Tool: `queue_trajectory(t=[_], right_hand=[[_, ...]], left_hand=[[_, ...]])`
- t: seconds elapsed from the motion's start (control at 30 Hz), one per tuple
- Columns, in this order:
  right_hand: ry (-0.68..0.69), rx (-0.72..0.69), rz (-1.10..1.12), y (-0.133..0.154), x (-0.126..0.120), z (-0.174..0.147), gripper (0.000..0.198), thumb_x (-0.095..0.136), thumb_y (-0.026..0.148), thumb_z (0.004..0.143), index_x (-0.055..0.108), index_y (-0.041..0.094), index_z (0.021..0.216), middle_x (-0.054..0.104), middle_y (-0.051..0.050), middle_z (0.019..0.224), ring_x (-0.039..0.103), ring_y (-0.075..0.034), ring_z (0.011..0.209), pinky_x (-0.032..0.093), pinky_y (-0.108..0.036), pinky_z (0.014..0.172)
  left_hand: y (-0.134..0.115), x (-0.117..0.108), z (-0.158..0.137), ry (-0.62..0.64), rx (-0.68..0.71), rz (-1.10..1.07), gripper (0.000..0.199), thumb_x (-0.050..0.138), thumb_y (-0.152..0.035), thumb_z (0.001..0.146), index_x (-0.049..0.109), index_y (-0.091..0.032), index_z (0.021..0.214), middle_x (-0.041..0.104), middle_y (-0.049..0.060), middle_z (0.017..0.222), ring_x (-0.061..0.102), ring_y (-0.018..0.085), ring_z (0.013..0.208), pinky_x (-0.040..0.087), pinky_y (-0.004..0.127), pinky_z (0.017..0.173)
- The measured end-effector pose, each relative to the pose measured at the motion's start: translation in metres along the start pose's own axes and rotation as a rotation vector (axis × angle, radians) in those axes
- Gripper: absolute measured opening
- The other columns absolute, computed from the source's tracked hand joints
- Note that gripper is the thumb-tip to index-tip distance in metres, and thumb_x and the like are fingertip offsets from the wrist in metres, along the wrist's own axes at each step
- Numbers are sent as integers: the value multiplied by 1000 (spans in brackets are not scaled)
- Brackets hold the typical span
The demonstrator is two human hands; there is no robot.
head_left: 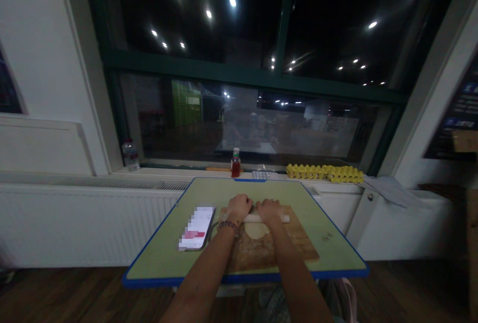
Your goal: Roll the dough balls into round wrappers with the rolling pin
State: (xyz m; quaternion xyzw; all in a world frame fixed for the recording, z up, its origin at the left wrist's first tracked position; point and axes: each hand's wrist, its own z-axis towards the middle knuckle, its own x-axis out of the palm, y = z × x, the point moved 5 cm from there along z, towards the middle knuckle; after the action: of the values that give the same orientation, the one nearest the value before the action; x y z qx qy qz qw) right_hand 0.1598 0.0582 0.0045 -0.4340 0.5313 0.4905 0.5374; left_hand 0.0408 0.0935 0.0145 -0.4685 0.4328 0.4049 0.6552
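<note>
A pale rolling pin (251,218) lies crosswise over a flat piece of dough (257,231) on a wooden board (257,257). My left hand (239,207), with a bracelet at the wrist, is curled over the pin's left part. Over its right part, my right hand (269,209) has its fingers bent down, and the pin's right end sticks out past it. The hands themselves partly hide the far side of the pin and some fingertips. Left of the board, a lit phone (197,228) rests on the table beside a dark cable-like strip.
The green table (332,248) has a blue rim and stands against a radiator (93,223) and window sill. Along the sill are a red-brown sauce bottle (235,164), a clear plastic bottle (130,156) and yellow egg cartons (324,173). Papers (392,191) lie at the right.
</note>
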Motion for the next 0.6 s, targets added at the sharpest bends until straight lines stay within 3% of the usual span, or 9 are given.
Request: queue_trajectory(t=[0.6], right_hand=[[-88, 46, 10, -1, 0, 0, 51, 26, 40, 97, 65, 15, 115, 64, -20, 120, 56, -30, 116, 39, -43, 92]], left_hand=[[0, 0, -1, -28, 9, 0, 35, 41, -32, 90, 72, -17, 93, 73, 13, 101, 68, 21, 94, 48, 27, 77]])
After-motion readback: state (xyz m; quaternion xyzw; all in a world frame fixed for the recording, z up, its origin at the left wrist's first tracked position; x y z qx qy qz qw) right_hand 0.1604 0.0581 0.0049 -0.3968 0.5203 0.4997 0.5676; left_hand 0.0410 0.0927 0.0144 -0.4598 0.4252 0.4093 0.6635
